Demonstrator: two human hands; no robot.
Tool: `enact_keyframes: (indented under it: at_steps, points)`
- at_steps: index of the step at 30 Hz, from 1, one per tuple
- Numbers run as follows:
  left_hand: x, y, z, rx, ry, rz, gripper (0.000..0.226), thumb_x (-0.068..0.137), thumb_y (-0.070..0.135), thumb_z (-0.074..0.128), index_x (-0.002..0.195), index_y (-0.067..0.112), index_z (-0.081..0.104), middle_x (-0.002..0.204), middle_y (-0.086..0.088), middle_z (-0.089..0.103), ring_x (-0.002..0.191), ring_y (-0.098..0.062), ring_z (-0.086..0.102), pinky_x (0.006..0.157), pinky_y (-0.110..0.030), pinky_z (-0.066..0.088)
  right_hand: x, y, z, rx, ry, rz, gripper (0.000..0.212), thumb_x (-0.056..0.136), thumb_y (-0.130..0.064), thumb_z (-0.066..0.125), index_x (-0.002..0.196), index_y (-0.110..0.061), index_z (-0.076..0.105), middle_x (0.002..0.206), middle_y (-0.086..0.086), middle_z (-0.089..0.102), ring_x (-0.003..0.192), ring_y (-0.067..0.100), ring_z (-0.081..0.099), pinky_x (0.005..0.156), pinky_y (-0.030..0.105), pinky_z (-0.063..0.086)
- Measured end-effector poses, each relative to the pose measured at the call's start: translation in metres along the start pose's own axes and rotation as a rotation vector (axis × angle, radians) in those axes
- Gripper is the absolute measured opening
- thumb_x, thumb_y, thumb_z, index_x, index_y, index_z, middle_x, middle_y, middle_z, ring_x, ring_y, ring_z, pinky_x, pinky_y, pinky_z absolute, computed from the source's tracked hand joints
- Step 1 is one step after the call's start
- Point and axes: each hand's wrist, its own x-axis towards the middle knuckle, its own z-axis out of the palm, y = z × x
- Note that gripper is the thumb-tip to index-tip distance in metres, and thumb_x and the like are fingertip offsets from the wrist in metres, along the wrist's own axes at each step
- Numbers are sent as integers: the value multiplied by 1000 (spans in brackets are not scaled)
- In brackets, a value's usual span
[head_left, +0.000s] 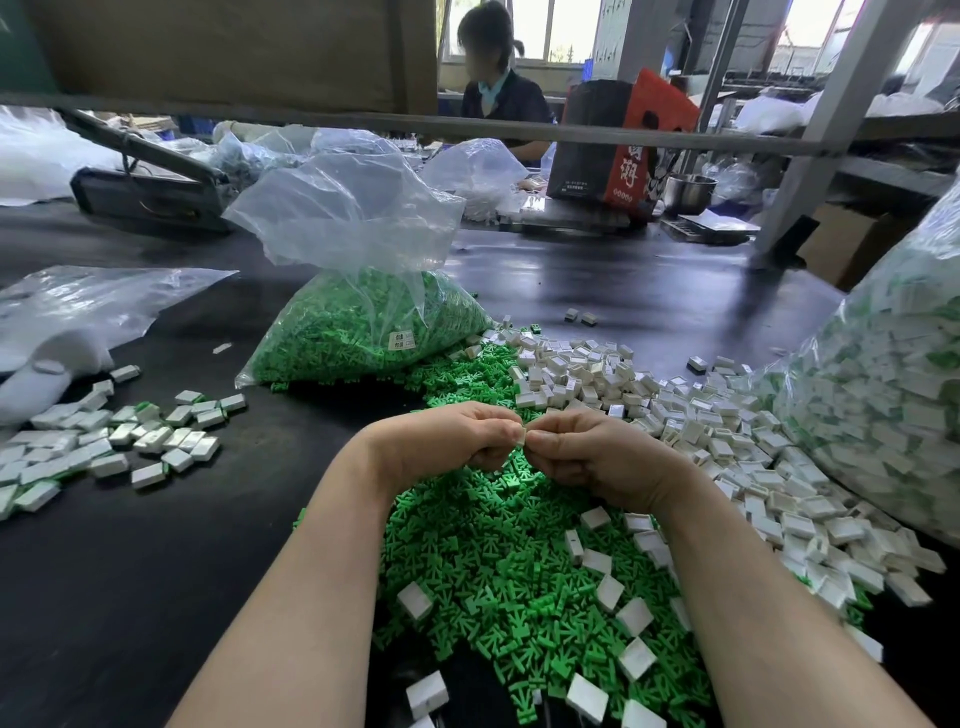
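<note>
Our left hand (447, 439) and right hand (597, 457) meet fingertip to fingertip, both pinching one small white piece (520, 434) above the heap of green clips (483, 561) at the near edge of the table (156, 545). White housings (691, 421) are heaped toward its right edge.

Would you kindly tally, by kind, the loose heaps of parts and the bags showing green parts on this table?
Heap of green clips: 1
Heap of white housings: 1
Heap of white-and-green pieces: 1
Bag of green clips: 1
Bag of white-and-green pieces: 1
Total: 5
</note>
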Motion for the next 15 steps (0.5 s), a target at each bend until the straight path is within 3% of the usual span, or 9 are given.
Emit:
enact_keyframes:
  at_steps: [4, 11, 15]
  points:
    - [-2, 4, -1, 15, 7, -7, 34, 104, 16, 41, 71, 20, 47, 61, 10, 38, 54, -3, 34, 56, -11, 33, 0, -1, 1, -20, -8, -5, 23, 91, -25, 56, 87, -3, 53, 62, -8, 45, 49, 2, 30, 44, 11, 28]
    - [-1, 1, 0, -25, 52, 15, 21, 104, 17, 39, 86, 9, 45, 66, 5, 36, 60, -8, 30, 60, -21, 29, 1, -2, 6, 29, 44, -34, 21, 92, -26, 53, 75, -15, 56, 63, -5, 42, 51, 5, 28, 46, 14, 23]
    - [-1, -5, -4, -46, 101, 22, 24, 104, 21, 41, 82, 15, 49, 68, 7, 39, 66, -8, 35, 70, -23, 32, 4, -3, 9, 18, 87, -34, 29, 93, -31, 51, 68, -19, 57, 61, -3, 36, 50, 8, 26, 47, 21, 19]
